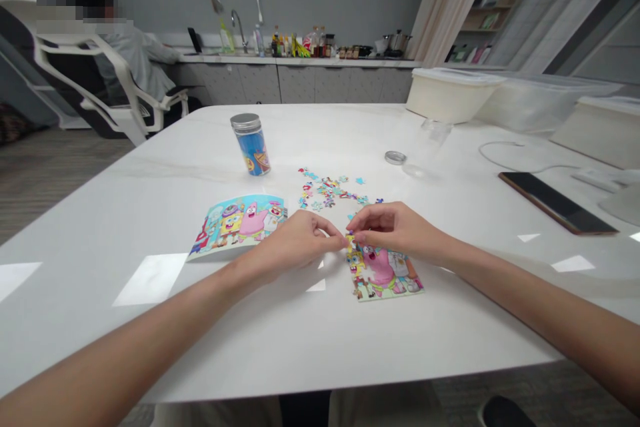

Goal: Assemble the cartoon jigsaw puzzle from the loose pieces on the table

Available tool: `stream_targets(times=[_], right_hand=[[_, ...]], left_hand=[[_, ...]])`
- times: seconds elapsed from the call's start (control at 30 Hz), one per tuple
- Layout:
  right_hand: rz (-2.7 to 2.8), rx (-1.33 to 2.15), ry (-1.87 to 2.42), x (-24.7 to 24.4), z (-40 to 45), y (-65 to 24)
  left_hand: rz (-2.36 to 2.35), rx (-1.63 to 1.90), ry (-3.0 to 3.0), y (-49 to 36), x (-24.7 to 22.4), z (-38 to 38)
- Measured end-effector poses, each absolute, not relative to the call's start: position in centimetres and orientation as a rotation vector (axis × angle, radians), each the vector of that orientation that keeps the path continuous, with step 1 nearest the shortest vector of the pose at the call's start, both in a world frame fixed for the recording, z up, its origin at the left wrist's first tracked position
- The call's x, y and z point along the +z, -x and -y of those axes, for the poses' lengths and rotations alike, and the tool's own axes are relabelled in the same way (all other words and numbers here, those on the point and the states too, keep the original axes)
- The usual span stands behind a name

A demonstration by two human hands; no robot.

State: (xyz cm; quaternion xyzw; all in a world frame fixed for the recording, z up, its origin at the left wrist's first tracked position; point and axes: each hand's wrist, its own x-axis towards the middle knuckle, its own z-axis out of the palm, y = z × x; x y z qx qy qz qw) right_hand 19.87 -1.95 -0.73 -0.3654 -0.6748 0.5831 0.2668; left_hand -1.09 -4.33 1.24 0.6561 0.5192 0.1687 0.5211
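A partly assembled jigsaw puzzle [383, 271] of cartoon figures lies on the white table, its left edge jagged. At its upper left corner, my right hand [393, 230] pinches a small yellowish puzzle piece [351, 238] between thumb and fingers. My left hand [303, 240] comes in from the left, thumb and forefinger closed at the same piece. Loose puzzle pieces [327, 188] are scattered just beyond my hands. To the left is a slightly curved picture card [240, 223] with matching figures, partly behind my left hand.
A picture-filled jar [253, 147] with a metal lid stands behind the card. At right are a clear jar [431, 143] lying on its side, a loose lid [395, 157], a phone [555, 202] and storage boxes [453, 95]. A person [135, 60] sits in a chair at far left.
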Motion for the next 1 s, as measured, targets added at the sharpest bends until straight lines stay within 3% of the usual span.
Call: stream_targets(times=[0.23, 0.37, 0.53, 1.0], right_hand=[[1.927, 1.523, 0.994, -0.7, 2.3, -19.8], [2.202, 1.093, 0.985, -0.5, 2.3, -20.4], [2.578, 0.685, 0.619, -0.1, 2.2, -21.2], [2.767, 0.593, 0.42, 0.0, 2.5, -21.4]], left_hand=[[-1.247, 0.401, -1.632, 1.3, 1.3, 4.1], [-1.296, 0.35, -1.672, 1.6, 1.7, 4.2], [-1.305, 0.325, -1.775, 1.6, 1.5, 4.2], [-1.426, 0.324, -1.833, 1.2, 0.9, 4.4]])
